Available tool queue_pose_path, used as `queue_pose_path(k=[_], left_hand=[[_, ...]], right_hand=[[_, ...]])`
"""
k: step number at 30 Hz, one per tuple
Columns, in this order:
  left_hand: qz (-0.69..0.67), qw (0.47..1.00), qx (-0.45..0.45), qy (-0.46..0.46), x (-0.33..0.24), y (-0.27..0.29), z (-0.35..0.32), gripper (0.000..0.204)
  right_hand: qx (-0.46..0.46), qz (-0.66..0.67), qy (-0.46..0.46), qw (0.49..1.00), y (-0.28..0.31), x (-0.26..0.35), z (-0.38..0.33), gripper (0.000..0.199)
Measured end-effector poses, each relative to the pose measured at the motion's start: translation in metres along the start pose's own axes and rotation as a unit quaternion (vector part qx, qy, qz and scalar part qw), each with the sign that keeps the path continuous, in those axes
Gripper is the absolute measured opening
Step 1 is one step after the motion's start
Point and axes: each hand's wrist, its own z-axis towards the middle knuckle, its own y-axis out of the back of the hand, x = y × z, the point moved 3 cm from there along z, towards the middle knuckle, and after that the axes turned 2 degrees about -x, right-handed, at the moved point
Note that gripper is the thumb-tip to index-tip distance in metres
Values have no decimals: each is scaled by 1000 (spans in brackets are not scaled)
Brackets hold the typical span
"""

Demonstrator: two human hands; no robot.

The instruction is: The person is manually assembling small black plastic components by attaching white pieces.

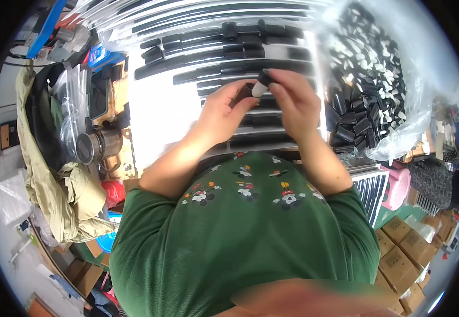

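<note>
In front of my chest, both hands are raised over a white tray (163,98) with rows of black tubular pieces (208,56). My right hand (297,103) pinches a small part with a black top and a white rounded end (259,89). The white end points down toward my left fingertips. My left hand (223,108) is closed with thumb and fingers around a dark piece (247,90), mostly hidden by the fingers. The two parts are close together; I cannot tell whether they touch.
To the right lies a clear plastic bag (417,105) full of loose black and white parts (364,90). On the left stand a glass mug (100,147) and a blue box (102,57). Cardboard boxes (402,259) and a pink stool (397,187) are at the lower right.
</note>
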Motion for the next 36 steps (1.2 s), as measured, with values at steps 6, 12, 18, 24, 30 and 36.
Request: queue_pose_path(k=[6,12,18,24,30,36], left_hand=[[-52,999,5,-8,-3,-7,-9,46],[-16,1000,-4,-7,-11,-6,-10,49],[-195,980,-23,37,-1,-2,-13,45],[-286,950,-45,115,22,-3,-11,31],[227,950,-212,-43,34,119,-2,22],[423,889,-177,-12,51,191,12,31]], right_hand=[[-37,26,39,998,12,-2,-2,23],[-13,-21,28,999,6,-1,-9,22],[177,-125,96,972,-12,19,-4,75],[130,-203,115,964,-28,0,-9,70],[108,-209,67,970,22,-15,12,85],[-17,-339,-42,940,133,-53,20,46]])
